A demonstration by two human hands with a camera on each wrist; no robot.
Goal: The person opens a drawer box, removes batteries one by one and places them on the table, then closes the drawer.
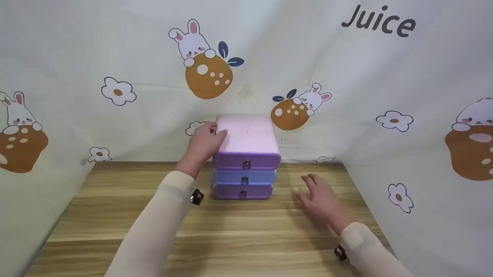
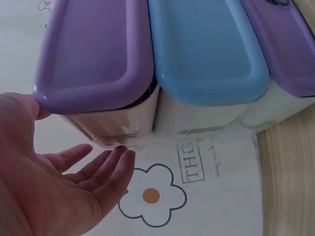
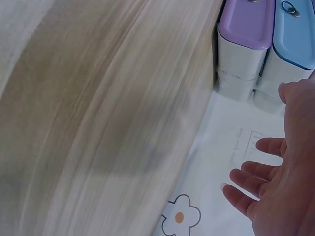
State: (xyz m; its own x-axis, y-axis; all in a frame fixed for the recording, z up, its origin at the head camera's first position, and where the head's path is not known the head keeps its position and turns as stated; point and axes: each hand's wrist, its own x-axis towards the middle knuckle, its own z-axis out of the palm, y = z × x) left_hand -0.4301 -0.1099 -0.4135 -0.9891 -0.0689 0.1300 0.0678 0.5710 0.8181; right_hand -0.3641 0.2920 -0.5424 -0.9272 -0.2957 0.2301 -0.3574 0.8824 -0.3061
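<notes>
A small three-tier drawer box [image 1: 249, 134] stands against the back cloth, with a pale pink top. Its top drawer [image 2: 98, 54] has a purple front, the middle drawer [image 2: 204, 49] a blue one, and the bottom drawer [image 3: 248, 22] another purple one. Each front carries a small ring pull. At the box's upper left, my left hand [image 1: 206, 142] rests its thumb against the edge, and its other fingers extend loosely along the side. My right hand [image 1: 321, 199] hovers right of the box, apart from it, fingers spread and holding nothing.
The box stands at the back of a wood-grain table [image 1: 241, 239]. White cloth [image 1: 253, 12] printed with rabbits, flowers and the word "Juice" hangs behind and on both sides. A small dark device [image 1: 197, 196] sits at the left wrist, another [image 1: 340, 252] at the right.
</notes>
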